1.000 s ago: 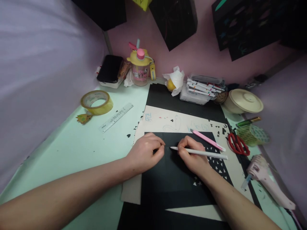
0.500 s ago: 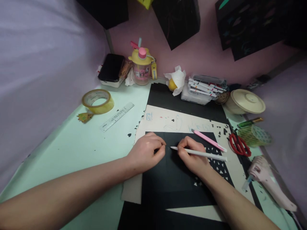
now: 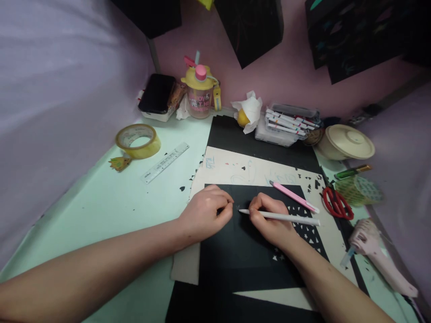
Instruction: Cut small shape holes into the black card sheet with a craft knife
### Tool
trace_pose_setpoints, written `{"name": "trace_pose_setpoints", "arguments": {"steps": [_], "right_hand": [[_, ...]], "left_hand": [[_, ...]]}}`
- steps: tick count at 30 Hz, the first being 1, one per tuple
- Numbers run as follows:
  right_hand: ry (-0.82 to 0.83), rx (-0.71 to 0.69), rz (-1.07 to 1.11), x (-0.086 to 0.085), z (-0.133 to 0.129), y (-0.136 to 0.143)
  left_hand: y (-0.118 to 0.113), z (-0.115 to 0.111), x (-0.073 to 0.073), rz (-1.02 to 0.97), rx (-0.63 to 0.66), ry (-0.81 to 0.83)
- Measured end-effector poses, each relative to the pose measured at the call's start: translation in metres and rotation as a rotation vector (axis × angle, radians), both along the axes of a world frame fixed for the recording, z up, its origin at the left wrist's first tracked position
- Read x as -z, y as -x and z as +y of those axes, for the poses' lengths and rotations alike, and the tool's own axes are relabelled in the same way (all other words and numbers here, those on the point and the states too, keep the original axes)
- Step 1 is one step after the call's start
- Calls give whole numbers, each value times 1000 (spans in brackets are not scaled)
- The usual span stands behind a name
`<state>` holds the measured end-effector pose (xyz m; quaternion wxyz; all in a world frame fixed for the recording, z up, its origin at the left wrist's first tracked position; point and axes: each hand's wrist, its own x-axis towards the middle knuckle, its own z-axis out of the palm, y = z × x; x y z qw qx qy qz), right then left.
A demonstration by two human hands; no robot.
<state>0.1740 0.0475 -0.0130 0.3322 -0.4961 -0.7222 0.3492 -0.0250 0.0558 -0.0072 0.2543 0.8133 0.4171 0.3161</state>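
A white pen (image 3: 286, 217) is held in my right hand (image 3: 270, 217), its tip on or just over the black paper (image 3: 232, 251). My left hand (image 3: 207, 212) rests on the upper left of that paper, fingers curled with thumb near the forefinger; whether anything is between them I cannot make out. A small faint mark shows near the pen tip. Small cut-out shapes fill the paper's right part, partly under my right wrist. Above my right hand lies a pink craft knife (image 3: 294, 197). Beneath is a white sheet (image 3: 222, 167) with drawn lines.
Left of the papers are a ruler (image 3: 165, 163) and a tape roll (image 3: 138, 141). Along the back stand a cup (image 3: 199, 96), a phone (image 3: 157, 94) and a box of markers (image 3: 286, 125). Red scissors (image 3: 336, 204), a lidded bowl (image 3: 346, 142) and a glue gun (image 3: 377, 255) are at the right.
The pen tip has shifted slightly downward on the black paper, with my right hand still around the pen. My left hand has hardly moved.
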Motion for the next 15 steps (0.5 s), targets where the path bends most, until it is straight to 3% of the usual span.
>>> {"name": "trace_pose_setpoints", "arguments": {"steps": [15], "right_hand": [[-4, 1, -23, 2, 0, 0]], "left_hand": [[0, 1, 0, -3, 3, -14]]}}
